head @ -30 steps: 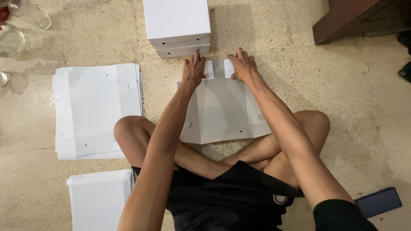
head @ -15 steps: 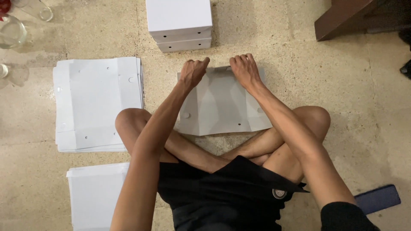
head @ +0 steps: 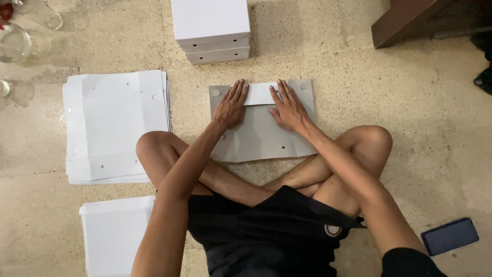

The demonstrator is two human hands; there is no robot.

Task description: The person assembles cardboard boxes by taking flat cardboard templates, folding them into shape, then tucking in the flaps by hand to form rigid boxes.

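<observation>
A flat grey cardboard box blank (head: 261, 136) lies on the floor in front of my crossed legs. Its far flap (head: 260, 94) is folded over toward me and shows its white side. My left hand (head: 231, 105) presses flat on the left part of that fold, fingers spread. My right hand (head: 288, 106) presses flat on the right part, also with fingers apart. Neither hand grips anything.
A stack of flat white box blanks (head: 115, 125) lies to the left, another white stack (head: 115, 233) by my left knee. Assembled white boxes (head: 211, 28) stand stacked ahead. Glassware (head: 15, 41) sits far left, a dark phone (head: 449, 236) lower right, brown wooden furniture (head: 410, 20) upper right.
The far flap was lifted from the floor, swung toward me, and now lies folded flat. Both hands went from gripping its edge to pressing down on it.
</observation>
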